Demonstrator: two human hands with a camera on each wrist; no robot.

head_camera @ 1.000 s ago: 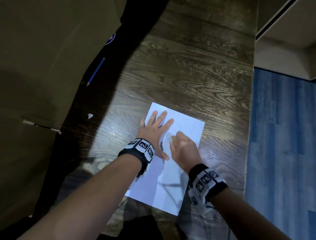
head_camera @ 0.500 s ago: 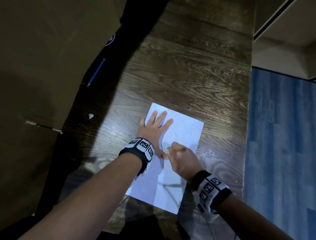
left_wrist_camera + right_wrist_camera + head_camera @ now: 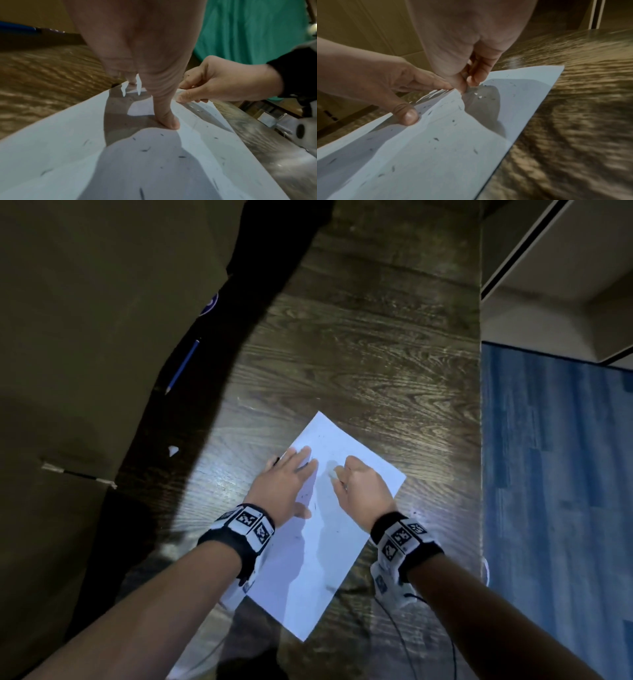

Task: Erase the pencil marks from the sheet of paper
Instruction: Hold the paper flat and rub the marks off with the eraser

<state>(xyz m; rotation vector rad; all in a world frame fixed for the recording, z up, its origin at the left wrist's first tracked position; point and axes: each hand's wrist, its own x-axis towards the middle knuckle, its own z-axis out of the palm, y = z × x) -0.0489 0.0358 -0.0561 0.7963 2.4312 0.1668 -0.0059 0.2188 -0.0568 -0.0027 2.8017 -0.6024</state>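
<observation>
A white sheet of paper (image 3: pixel 308 570) lies slanted on the dark wooden table (image 3: pixel 359 354), with short dark specks scattered over it (image 3: pixel 145 150). My left hand (image 3: pixel 286 484) lies flat on the sheet's upper left part, fingers straight and together, thumb (image 3: pixel 169 120) pressing the paper down. My right hand (image 3: pixel 359 487) is just to its right, fingers curled. It pinches a small pale eraser (image 3: pixel 331 473) against the paper (image 3: pixel 445 155). The right wrist view shows its thumb and fingertip meeting at the sheet (image 3: pixel 467 83), with the eraser mostly hidden.
A blue pencil (image 3: pixel 183 366) lies at the far left beside a large cardboard box (image 3: pixel 85 337). A small white scrap (image 3: pixel 173 450) sits left of the sheet. The table's right edge drops to blue flooring (image 3: pixel 555 474). Thin cables (image 3: pixel 428 628) trail from my right wrist.
My right hand drew back toward me, then slid away up the sheet with the eraser. My left fingers, spread before, now lie together. The sheet's near end has swung slightly left.
</observation>
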